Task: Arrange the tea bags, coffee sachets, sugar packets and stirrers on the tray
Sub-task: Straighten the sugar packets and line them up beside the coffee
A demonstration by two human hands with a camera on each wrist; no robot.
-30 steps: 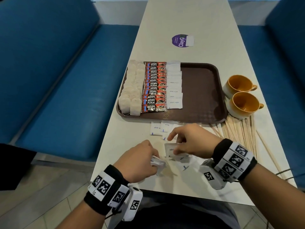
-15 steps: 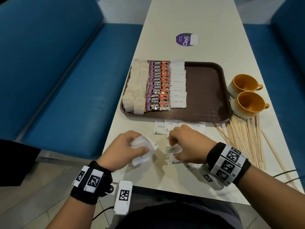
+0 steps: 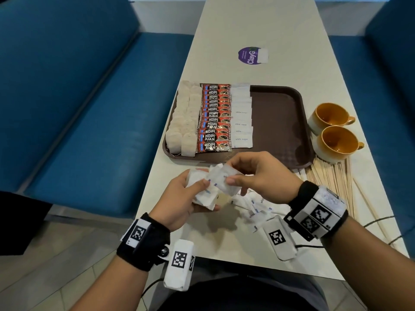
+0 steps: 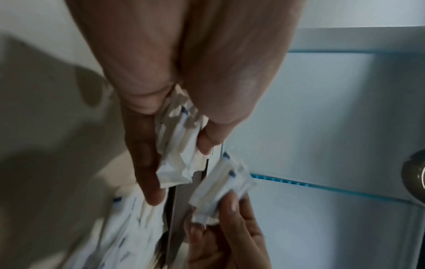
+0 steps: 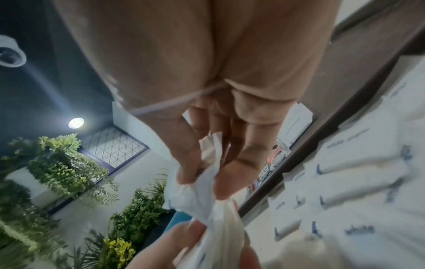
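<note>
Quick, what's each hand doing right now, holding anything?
Left hand: grips a bunch of sugar packets.
Right hand: pinches a few sugar packets, held against the left hand's bunch.

Both forearms are bare; each wrist wears a black band (image 3: 143,245) carrying white square tags printed with black block-pattern markers. A white camera pod (image 3: 179,264), also marker-tagged, hangs under each wrist, trailing a thin black cable (image 3: 311,246)
</note>
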